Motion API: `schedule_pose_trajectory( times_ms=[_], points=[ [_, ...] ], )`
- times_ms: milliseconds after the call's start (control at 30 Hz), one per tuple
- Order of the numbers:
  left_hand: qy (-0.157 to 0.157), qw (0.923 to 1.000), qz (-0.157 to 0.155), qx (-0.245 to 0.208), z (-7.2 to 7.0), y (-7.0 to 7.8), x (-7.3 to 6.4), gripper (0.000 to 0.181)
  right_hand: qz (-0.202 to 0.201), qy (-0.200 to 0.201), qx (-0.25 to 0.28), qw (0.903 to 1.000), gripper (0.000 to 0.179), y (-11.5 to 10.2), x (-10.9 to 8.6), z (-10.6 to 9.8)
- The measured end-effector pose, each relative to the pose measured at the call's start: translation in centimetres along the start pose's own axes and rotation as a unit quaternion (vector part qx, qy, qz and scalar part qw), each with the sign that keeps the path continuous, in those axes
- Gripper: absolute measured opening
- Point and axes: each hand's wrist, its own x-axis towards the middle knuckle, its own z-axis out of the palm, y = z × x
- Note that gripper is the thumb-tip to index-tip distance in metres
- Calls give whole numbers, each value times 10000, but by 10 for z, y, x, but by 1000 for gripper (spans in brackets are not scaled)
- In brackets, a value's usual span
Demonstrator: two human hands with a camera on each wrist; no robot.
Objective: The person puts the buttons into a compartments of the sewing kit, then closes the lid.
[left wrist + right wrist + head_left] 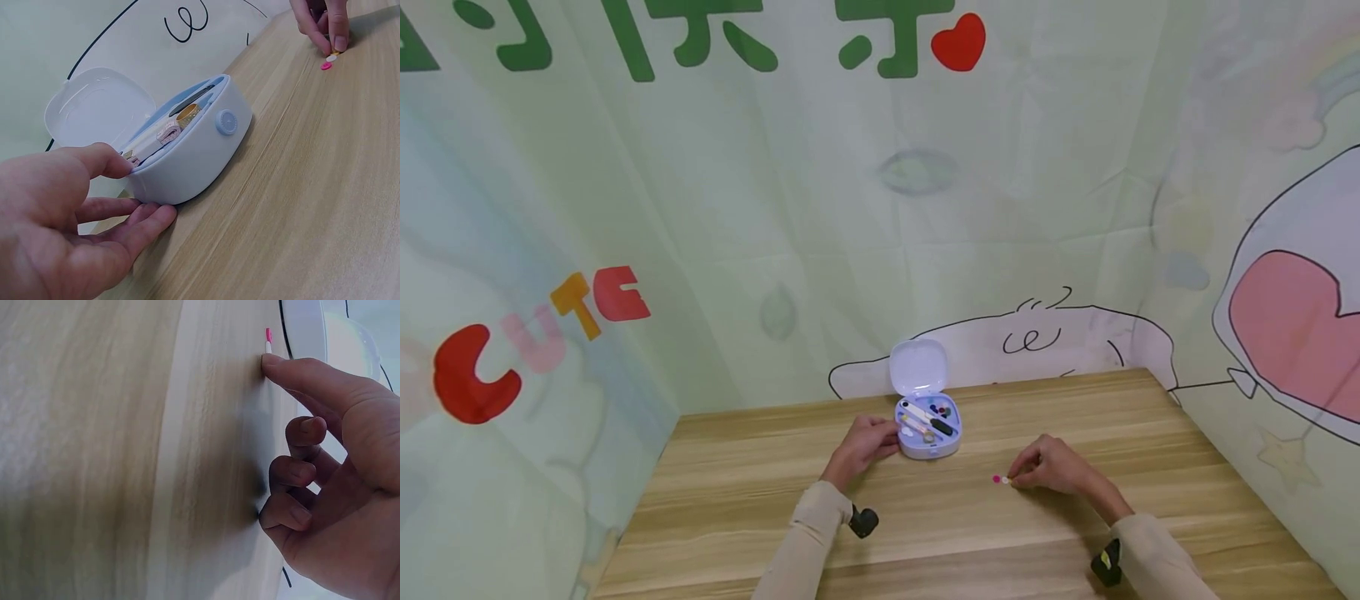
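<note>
A white-and-lilac sewing box stands on the table with its lid raised. At its left side, my left hand holds it, one digit on the rim and others low against the wall. Inside lie a dark-tipped white tool, a rolled tape measure and small dark buttons. To the right, my right hand pinches a yellow button at the tabletop, its other fingers curled. Beside it, a white button and a pink button lie in a row.
The wooden table meets a printed cloth backdrop at its far edge. The box's raised lid leans back near that cloth. Dark wrist cameras sit at both sleeves.
</note>
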Motion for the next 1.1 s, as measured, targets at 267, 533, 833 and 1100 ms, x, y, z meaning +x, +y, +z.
schedule_pose_trajectory(
  times_ms=[267, 533, 833, 1100],
  points=[
    [23, 10000, -50, -10, 1, 0, 0, 32, 240, -260, 7, 9994, 9, -6, 3, 1],
    [-2, 10000, -30, 16, 1, -2, 1, 32, 204, -370, 54, 9991, 13, -11, 5, 0],
    [-8, 10000, -53, 26, 0, -2, 2, 32, 276, -464, 6, 9985, 12, -13, 5, -1],
    [-9, 10000, 26, -17, 0, -2, 2, 33, 389, -525, 132, 9978, 13, -14, 4, 0]
  ],
)
